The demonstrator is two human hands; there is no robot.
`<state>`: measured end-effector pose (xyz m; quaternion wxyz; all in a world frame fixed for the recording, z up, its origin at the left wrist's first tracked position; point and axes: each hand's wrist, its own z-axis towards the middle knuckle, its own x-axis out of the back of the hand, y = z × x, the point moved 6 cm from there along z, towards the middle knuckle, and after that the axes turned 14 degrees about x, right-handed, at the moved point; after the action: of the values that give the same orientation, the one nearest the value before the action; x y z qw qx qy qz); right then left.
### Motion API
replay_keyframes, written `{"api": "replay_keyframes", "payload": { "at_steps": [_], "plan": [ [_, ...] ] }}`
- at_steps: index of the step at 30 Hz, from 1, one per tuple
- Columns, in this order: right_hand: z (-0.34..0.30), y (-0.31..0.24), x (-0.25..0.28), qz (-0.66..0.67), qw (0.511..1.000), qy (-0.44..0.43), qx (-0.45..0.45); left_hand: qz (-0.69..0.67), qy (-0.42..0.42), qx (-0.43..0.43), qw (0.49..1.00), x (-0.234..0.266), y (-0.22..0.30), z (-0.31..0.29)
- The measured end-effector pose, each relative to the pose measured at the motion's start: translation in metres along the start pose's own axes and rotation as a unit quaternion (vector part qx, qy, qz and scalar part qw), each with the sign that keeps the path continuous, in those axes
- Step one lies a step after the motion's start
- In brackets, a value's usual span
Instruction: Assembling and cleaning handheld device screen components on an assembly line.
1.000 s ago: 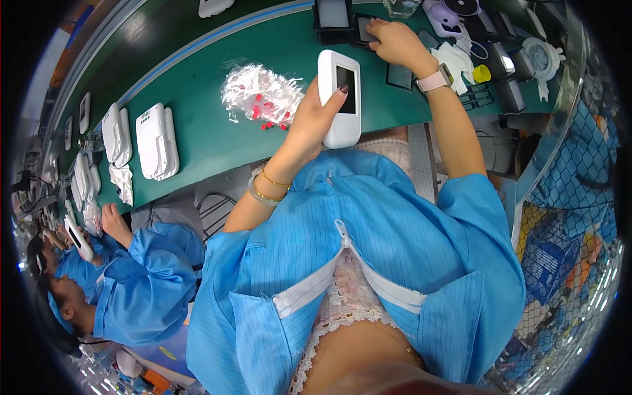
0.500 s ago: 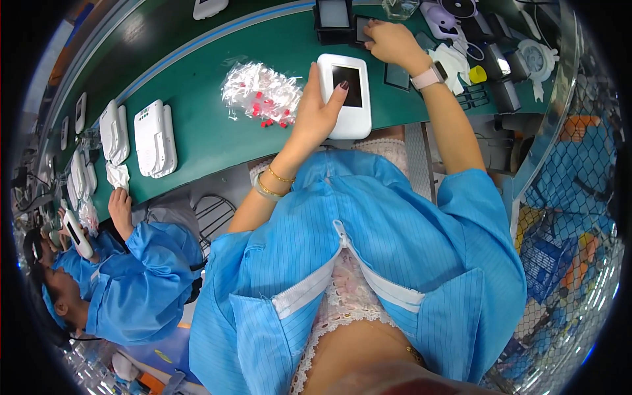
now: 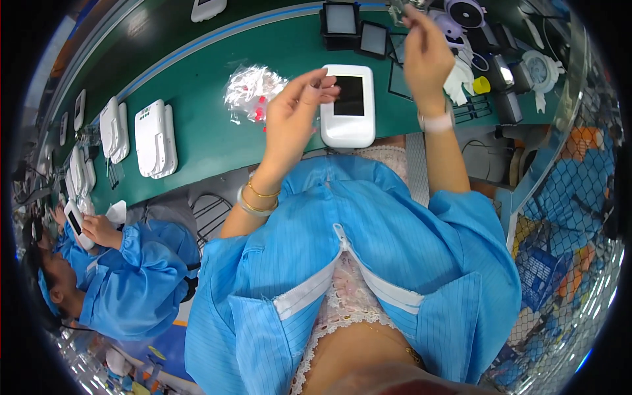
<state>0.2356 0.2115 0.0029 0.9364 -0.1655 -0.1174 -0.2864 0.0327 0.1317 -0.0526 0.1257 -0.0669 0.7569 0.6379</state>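
A white handheld device [image 3: 349,128] with a dark square screen lies face up on the green table before me. My left hand [image 3: 289,118] hovers at its left edge, fingers loosely bent and apart, with nothing visible in them. Farther right, my right hand [image 3: 428,66] is raised over thin dark frames [image 3: 398,82], its fingers stretched away from me and slightly blurred. Nothing shows in that hand either. Just beyond its fingertips sits a clear container [image 3: 397,12], partly hidden. Left of it are a small black-framed panel [image 3: 373,39] and a stack of similar panels [image 3: 340,20].
A clear bag [image 3: 247,92] with small red pieces lies left of the device. White housings [image 3: 155,138] stand farther left, near a co-worker in blue [image 3: 145,283] holding a white device. Black boxes [image 3: 507,105], a yellow cap [image 3: 482,85] and a purple fan [image 3: 464,13] crowd the right.
My left hand has let go of the white device and lifted off to its left. My right hand has left the small black panel, rising rightward. The co-worker's hand has moved to their device.
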Motion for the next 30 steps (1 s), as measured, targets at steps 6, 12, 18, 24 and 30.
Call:
{"api": "replay_keyframes", "payload": {
  "at_steps": [6, 12, 18, 24, 30],
  "plan": [
    [-0.005, -0.144, -0.012, 0.113, 0.927, -0.234, 0.271, -0.064, 0.008, 0.024, 0.998, 0.026, 0.043, -0.016],
    [-0.015, -0.123, -0.034, 0.472, 0.829, -0.236, -0.185, -0.038, -0.025, 0.008, 0.999, 0.041, 0.068, -0.044],
    [-0.014, -0.127, -0.048, 0.623, 0.650, -0.231, -0.368, 0.127, -0.037, 0.056, 0.990, 0.038, 0.067, -0.050],
    [-0.020, -0.115, -0.044, 0.562, 0.711, -0.194, -0.375, 0.055, 0.002, 0.030, 0.998, 0.042, 0.070, -0.049],
    [-0.021, -0.112, -0.037, 0.522, 0.734, -0.226, -0.372, 0.101, -0.059, 0.012, 0.993, 0.042, 0.064, -0.047]
  ]
}}
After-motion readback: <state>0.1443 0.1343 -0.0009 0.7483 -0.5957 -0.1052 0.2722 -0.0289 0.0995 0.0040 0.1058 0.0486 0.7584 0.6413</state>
